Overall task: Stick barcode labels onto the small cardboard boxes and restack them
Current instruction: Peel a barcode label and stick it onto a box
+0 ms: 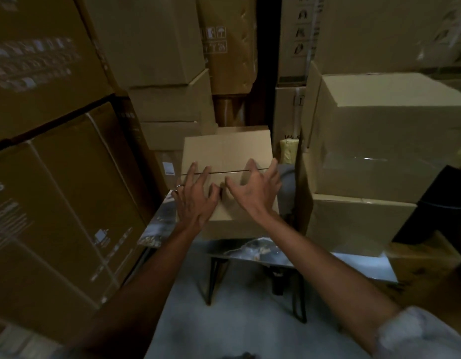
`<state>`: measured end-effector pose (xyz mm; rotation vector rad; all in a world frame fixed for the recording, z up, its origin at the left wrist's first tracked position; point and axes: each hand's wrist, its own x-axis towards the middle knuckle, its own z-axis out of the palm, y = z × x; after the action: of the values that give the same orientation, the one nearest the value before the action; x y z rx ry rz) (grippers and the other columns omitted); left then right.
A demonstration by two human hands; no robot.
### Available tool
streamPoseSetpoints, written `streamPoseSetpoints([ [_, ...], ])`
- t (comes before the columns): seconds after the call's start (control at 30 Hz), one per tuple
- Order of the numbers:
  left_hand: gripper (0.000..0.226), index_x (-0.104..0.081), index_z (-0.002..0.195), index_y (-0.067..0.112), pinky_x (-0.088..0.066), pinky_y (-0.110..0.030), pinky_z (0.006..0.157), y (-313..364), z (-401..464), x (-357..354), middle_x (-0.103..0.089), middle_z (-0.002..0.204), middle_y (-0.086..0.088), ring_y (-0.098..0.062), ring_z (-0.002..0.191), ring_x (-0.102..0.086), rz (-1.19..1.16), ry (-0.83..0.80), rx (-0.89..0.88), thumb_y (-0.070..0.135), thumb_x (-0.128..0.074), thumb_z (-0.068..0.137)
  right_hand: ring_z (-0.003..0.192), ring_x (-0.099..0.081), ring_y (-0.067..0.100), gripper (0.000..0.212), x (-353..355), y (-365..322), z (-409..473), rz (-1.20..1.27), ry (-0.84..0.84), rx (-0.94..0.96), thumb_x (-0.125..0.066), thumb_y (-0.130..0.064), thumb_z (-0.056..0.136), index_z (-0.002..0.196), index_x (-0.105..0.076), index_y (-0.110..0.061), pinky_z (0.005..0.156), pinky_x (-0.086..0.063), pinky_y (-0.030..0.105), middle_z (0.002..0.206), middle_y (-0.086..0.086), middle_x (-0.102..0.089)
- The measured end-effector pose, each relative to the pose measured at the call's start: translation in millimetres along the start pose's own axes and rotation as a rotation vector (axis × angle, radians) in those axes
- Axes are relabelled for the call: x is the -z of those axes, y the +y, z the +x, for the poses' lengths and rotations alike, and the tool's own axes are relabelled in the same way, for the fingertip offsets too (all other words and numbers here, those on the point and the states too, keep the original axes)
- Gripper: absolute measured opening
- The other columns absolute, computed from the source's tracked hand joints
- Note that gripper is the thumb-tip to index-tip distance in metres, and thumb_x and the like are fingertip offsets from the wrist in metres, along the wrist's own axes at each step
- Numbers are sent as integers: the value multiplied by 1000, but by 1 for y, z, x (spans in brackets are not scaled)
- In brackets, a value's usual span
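A plain cardboard box (226,154) sits on a small shiny table (159,224) in the middle of the view, its two top flaps meeting at a dark seam. My left hand (195,195), with a ring on one finger, lies on the near flap with fingers spread. My right hand (255,187) is beside it over the near flap, fingers spread and slightly bent, fingertips at the seam. Neither hand holds anything. No barcode label is visible in either hand.
Tall stacks of large printed cartons (55,203) wall in the left side. Plain cardboard boxes (379,130) are stacked at the right, with more behind. A box with a white label (168,169) stands left of the table. The table's black legs (213,278) stand on grey floor.
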<state>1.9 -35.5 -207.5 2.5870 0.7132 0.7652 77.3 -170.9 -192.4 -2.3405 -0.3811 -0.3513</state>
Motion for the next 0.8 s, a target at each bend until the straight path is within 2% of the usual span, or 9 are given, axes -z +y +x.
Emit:
streamPoseSetpoints([
  [0.17,48,-59,140,35,-27,-54,116,3,7,-8,-36,162,6,-34,142,-41,-26,-129,51,42,-57,92,136,-32,43,60,-8,18,16,-38,-160,-124,-70,-69,76,110,-58,-21,111,-31,52,150,18,-29],
  [0.23,49,-60,139,34,-27,-53,116,6,11,-16,-38,161,5,-35,141,-42,-22,-165,61,44,-57,91,132,-37,42,56,-9,25,21,-40,-200,-164,-70,-67,77,105,-58,-21,109,-33,50,145,17,-35],
  [0.37,47,-62,137,31,-27,-47,117,6,14,-32,-40,160,2,-29,142,-42,-44,-192,54,42,-60,92,131,-38,44,56,-10,35,28,-65,-249,-191,-70,-65,79,111,-61,-20,109,-34,51,144,20,-36],
  [0.5,46,-64,135,30,-34,-45,116,2,11,-54,-44,157,0,-28,140,-45,-69,-224,48,40,-60,90,127,-42,44,55,-15,55,26,-97,-236,-158,-66,-63,82,117,-61,-22,106,-36,51,141,21,-40],
  [0.63,60,-69,129,27,-39,-45,114,-1,15,-71,-50,152,0,-28,137,-49,-133,-251,49,52,-56,76,127,-42,44,55,-24,69,25,-161,-246,-156,-60,-63,86,124,-57,-23,104,-37,50,144,23,-39],
  [0.8,59,-69,128,25,-38,-42,115,-9,45,-76,-52,150,-1,-24,137,-49,-115,-311,-38,53,-68,77,122,-50,43,53,-18,64,36,-181,-312,-144,-59,-60,90,126,-57,-20,97,-46,45,136,21,-45],
])
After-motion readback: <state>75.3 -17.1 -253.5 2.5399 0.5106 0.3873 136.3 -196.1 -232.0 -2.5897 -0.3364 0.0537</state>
